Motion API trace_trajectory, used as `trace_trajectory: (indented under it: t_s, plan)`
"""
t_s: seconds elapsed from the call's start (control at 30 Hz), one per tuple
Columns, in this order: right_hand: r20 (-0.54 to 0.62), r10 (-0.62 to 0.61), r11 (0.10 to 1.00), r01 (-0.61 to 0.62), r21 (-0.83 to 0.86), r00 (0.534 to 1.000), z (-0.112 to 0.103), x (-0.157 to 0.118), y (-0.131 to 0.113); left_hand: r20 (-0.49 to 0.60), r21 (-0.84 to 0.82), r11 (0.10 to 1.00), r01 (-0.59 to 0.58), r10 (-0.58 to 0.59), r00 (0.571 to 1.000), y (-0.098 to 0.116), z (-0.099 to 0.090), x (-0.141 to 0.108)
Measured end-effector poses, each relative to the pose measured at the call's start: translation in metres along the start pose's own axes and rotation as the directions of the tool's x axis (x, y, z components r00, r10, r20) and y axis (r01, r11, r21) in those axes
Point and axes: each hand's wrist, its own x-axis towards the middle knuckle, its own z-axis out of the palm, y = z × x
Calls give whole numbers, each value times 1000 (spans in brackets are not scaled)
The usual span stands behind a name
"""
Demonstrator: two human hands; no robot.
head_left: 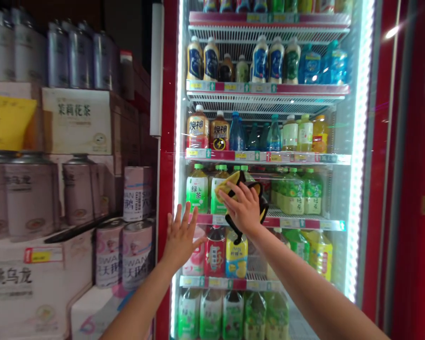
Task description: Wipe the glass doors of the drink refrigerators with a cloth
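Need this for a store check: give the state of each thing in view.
Right hand: closed on the yellow-and-black cloth
Left hand: open, fingers spread
Cooler door: appears shut
LED light strip: lit
Green tea bottles: upright, capped

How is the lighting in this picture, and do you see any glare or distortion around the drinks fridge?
In the head view, the LED strip is very bright, a glare spot marks the red door frame, the cartons at left look dimmer, and the wide lens stretches the forearm.
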Motion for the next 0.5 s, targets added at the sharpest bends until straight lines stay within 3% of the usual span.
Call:
trace_trajectory:
  t_s: [0.03, 0.1, 0.13, 0.17, 0.23, 0.3, 0.4, 0.5]
  plan:
    - [37, -129, 991, 128, 37, 991, -1, -12, -3, 5, 6, 1000, -3, 3, 1000, -1, -1, -1]
    - [78, -364, 928, 355, 111, 928, -8, -34, 5, 19, 18, 1000, -12, 12, 1000, -2, -3, -2]
    - [79, -427, 901, 415, 130, 901, -13, -39, 15, 31, 20, 1000, -18, 17, 999, -3, -4, -2]
    - [69, -425, 901, 415, 123, 902, -19, -38, 26, 44, 20, 1000, -24, 23, 999, -4, -5, -3]
    - [9, -277, 959, 276, 59, 961, -26, -18, 46, 67, 13, 999, -29, 28, 997, -6, -7, -3]
    - [-88, -61, 998, 62, 7, 994, -25, 21, 54, 78, 7, 999, -32, 31, 996, -7, -9, -3]
    - [-181, 180, 983, -184, -3, 967, -11, 77, 33, 78, 9, 999, -39, 38, 996, -9, -10, -4]
    - [-122, 140, 990, -140, 7, 983, 4, 81, -3, 86, 4, 997, -73, 73, 994, -17, -12, -8]
